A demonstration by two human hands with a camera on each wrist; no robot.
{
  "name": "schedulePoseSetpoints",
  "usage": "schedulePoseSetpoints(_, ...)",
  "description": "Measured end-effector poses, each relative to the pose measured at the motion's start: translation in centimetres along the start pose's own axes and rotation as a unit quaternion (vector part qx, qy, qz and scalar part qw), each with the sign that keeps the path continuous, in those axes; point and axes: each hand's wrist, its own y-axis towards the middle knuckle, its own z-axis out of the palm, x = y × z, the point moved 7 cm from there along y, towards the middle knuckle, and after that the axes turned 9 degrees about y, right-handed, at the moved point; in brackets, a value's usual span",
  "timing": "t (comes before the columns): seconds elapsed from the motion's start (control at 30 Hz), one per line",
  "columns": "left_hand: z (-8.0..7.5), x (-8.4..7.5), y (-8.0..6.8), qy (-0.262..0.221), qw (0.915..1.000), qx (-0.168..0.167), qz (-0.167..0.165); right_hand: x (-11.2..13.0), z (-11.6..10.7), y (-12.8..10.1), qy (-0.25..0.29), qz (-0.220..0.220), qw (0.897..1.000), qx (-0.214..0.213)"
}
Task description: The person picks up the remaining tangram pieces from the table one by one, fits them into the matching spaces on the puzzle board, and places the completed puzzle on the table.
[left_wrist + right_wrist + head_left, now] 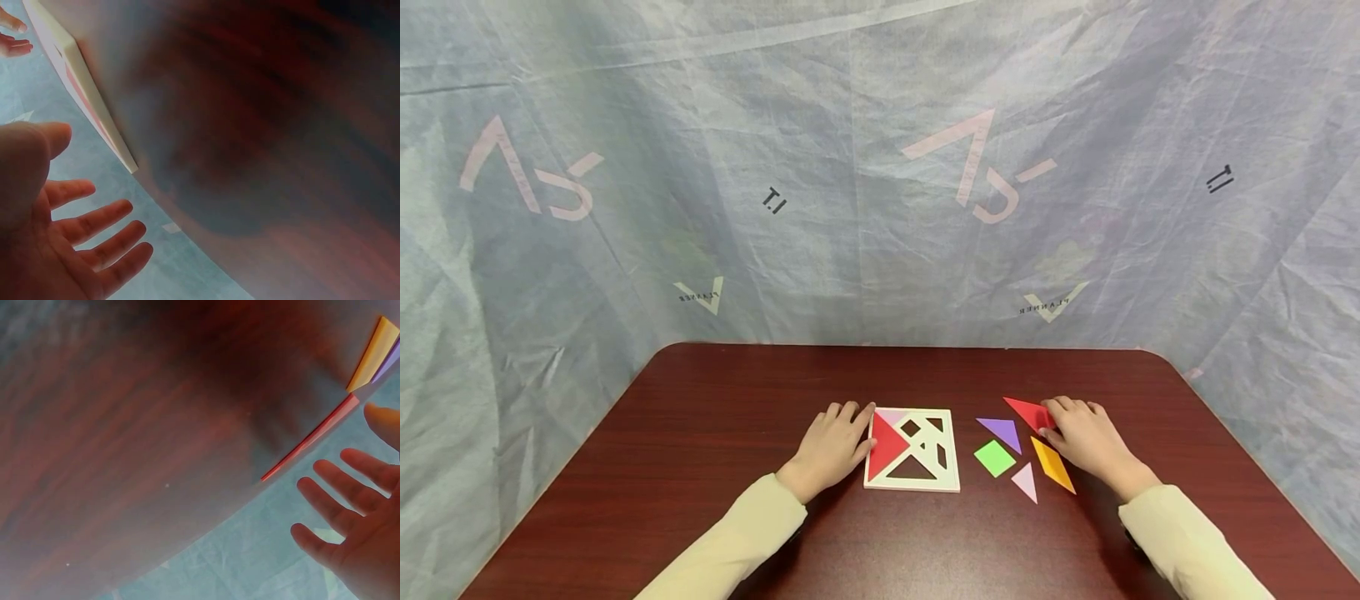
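Note:
A white square tangram tray (956,471) lies on the table, with a large red triangle (886,448) and a pink piece (890,414) in its recesses. Beside the tray's left edge is my left hand (826,450), fingers loosely spread, index finger and thumb at the rim; contact is unclear. My right hand (1088,439) hovers at a loose red triangle (1024,408), its fingers over the right end and relaxed in the right wrist view (359,506). Near it lie a yellow parallelogram (1054,467), a purple triangle (1002,432), a green square (995,458) and a pale pink triangle (1027,483).
The dark red-brown table (737,383) has rounded far corners. Behind and around it hangs a grey-blue printed cloth (850,275). Several dark cut-outs show in the tray, among them a large triangular one at its near side.

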Motion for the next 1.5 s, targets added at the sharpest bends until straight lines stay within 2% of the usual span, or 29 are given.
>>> schedulePoseSetpoints(0.23, 0.3, -0.6, 0.2, 0.020, 0.9997, 0.007, 0.008, -0.4, 0.6, 0.2, 0.003, 0.016, 0.999, 0.029)
schedulePoseSetpoints(0.47, 1.2, -0.9, 0.6, 0.025, 0.9989, 0.040, 0.008, -0.8, 1.1, 0.4, 0.003, 0.027, 0.998, 0.055)
schedulePoseSetpoints(0.7, 1.3, -1.2, 0.7, 0.031, 0.9982, 0.050, 0.011, -0.9, 1.3, 0.4, 0.001, 0.031, 0.997, 0.069)
schedulePoseSetpoints(1.07, 1.7, -1.4, 0.9, 0.033, 0.9978, 0.054, 0.021, -1.0, 1.5, 0.4, 0.000, 0.028, 0.997, 0.074)
schedulePoseSetpoints(1.5, 1.7, -1.3, 1.0, 0.038, 0.9974, 0.054, 0.028, -0.8, 1.3, 0.5, -0.002, 0.007, 0.998, 0.059)
